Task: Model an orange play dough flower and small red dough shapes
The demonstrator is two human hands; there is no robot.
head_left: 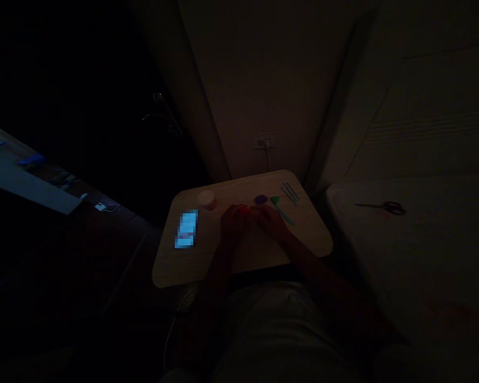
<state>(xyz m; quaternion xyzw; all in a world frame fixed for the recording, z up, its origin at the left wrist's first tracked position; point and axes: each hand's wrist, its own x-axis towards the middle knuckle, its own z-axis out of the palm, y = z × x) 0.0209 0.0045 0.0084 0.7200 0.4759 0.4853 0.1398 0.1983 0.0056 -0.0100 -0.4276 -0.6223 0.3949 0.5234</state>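
In the dim head view, my left hand (232,222) is closed around a small, soft-looking red lump (245,210) above the small wooden table (207,255). From the other side, the bent fingers of my right hand (270,221) meet the lump and appear to grip it. The poor light hides the exact finger contacts and what the lump is made of. Just beyond my hands lies a flat purple piece (261,199). A green-tipped tool with a pale blue handle (284,211) rests by my right hand. Several thin blue sticks (290,193) lie at the far right corner.
A lit phone (187,229) lies on the table's left, with a pale round tub (206,199) behind it. Right of the table, scissors (387,207) rest on a pale surface (415,250). A plugged cable hangs from a wall socket (264,141). A dark door stands left.
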